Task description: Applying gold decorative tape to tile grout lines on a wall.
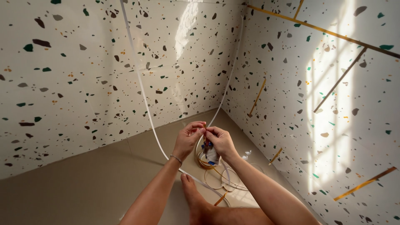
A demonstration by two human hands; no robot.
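Both your hands met at the centre of the frame, low against the corner where the speckled terrazzo-pattern wall panels joined. Your left hand, a thin bracelet on its wrist, had its fingers pinched together on the thin gold-and-white trim strip, and your right hand pinched the same strip from the other side, fingertips touching it. The strip's white length ran up the wall towards the top of the frame and looped back down past your wrist. Just below your hands lay a coiled roll of gold strip on the beige tiled floor, near your bare foot at bottom centre.
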